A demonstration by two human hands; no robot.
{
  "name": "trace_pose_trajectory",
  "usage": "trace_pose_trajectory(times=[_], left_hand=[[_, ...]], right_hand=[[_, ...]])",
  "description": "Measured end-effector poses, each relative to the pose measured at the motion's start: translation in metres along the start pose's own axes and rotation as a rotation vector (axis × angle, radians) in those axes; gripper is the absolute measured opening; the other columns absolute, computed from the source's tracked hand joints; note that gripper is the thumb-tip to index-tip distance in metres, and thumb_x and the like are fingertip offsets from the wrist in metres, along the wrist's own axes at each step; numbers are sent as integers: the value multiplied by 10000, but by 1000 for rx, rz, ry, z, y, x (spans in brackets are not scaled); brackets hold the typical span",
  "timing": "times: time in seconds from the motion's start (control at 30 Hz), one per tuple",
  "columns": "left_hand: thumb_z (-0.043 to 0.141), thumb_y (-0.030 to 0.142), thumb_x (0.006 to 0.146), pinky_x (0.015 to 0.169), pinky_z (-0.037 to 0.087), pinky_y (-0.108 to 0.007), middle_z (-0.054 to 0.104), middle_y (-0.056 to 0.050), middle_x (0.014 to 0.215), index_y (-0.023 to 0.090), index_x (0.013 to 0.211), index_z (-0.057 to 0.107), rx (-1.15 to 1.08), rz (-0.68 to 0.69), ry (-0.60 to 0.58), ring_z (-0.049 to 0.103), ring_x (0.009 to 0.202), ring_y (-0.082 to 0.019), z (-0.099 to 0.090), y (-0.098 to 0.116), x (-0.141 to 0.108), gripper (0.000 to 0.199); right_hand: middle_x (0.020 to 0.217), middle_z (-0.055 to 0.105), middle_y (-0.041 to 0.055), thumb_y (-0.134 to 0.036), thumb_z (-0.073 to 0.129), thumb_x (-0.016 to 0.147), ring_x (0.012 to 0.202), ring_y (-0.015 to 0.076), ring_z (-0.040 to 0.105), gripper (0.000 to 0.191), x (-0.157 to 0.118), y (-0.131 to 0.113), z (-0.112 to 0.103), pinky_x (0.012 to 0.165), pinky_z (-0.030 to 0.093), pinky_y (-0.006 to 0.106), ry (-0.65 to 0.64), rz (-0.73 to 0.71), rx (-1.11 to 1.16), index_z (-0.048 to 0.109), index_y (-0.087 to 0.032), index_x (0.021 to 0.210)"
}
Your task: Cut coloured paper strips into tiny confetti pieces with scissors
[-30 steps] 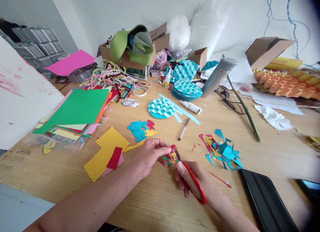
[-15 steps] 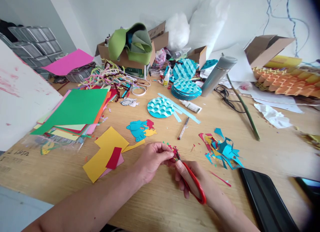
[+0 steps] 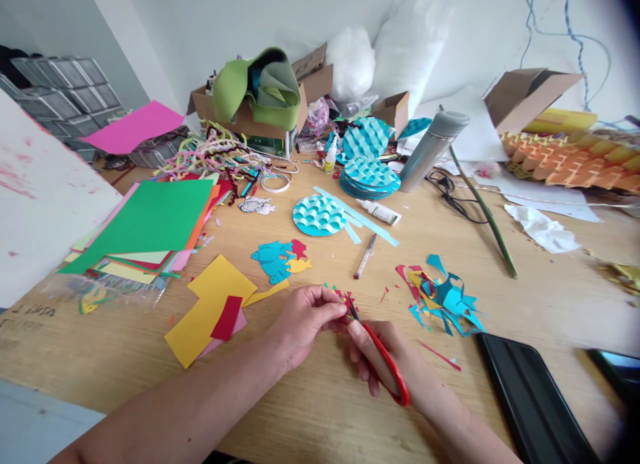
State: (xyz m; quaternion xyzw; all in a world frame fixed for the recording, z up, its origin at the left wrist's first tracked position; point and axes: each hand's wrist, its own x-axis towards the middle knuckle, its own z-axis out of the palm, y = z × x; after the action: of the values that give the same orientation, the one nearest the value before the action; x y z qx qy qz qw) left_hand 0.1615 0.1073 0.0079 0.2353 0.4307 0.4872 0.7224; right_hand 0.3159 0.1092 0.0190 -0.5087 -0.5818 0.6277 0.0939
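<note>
Red-handled scissors (image 3: 391,369) are gripped in my right hand (image 3: 373,357), their blades pointing up and away from me. My left hand (image 3: 303,324) pinches a small red paper piece (image 3: 345,320) right at the blades; fingers hide most of it. Tiny red and green snippets (image 3: 341,295) lie on the table just beyond the fingertips. Farther off are blue paper fish (image 3: 271,259), a red paper cutout (image 3: 299,249) and a yellow paper fish (image 3: 301,266). Left of my left hand, a red paper rectangle (image 3: 227,318) overlaps yellow paper (image 3: 193,327).
Blue and yellow paper scraps (image 3: 450,301) and a black phone (image 3: 530,391) lie to the right. A pen (image 3: 365,256), a wavy blue paper disc (image 3: 319,215) and a glue bottle (image 3: 380,212) lie ahead. Coloured sheets (image 3: 155,214) are stacked left; a grey flask (image 3: 433,151) stands behind.
The camera view has shifted slightly. Both hands keep the same pose around the scissors and red paper; nothing on the table has visibly moved.
</note>
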Motion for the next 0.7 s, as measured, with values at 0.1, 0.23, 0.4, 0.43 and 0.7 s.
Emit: trace_pose_trajectory(times=[0.1,0.23,0.4,0.43,0.7], left_hand=[[759,229,607,658,462,-272,668,-51,723,126,681,584,-8,-1,-4,607,661,-132,-1,0,0,215],[747,214,617,660,465,-271,679,-64,740,122,691,582,-14,-3,-9,611,665,-134,-1,-1,1,203],[744,203,620,654,465,-261,680,-65,737,116,691,585,-12,-1,-9,606,655,-125,-1,-1,1,195],[745,203,619,653,465,-260,678,-62,729,116,690,585,-14,-3,-8,605,652,-124,-1,-1,1,195],[755,205,604,649,470,-263,680,-62,724,113,685,592,-24,-7,-5,608,655,-130,-1,-2,1,204]], right_hand=[[464,512,-18,-763,372,776,328,61,466,645,0,2,0,322,321,152,-5,-15,6,497,-151,617],[481,521,-19,-731,402,796,333,54,468,615,1,4,-1,329,316,145,-15,-33,14,499,-147,627],[481,507,-24,-754,380,783,335,51,455,633,0,4,-1,333,321,146,-14,-25,8,490,-151,627],[482,508,-24,-755,379,784,335,50,455,634,0,4,-1,333,319,144,-16,-23,7,491,-150,630],[471,510,-22,-776,375,766,322,52,458,654,3,6,-1,321,305,144,-17,-14,5,489,-150,615]])
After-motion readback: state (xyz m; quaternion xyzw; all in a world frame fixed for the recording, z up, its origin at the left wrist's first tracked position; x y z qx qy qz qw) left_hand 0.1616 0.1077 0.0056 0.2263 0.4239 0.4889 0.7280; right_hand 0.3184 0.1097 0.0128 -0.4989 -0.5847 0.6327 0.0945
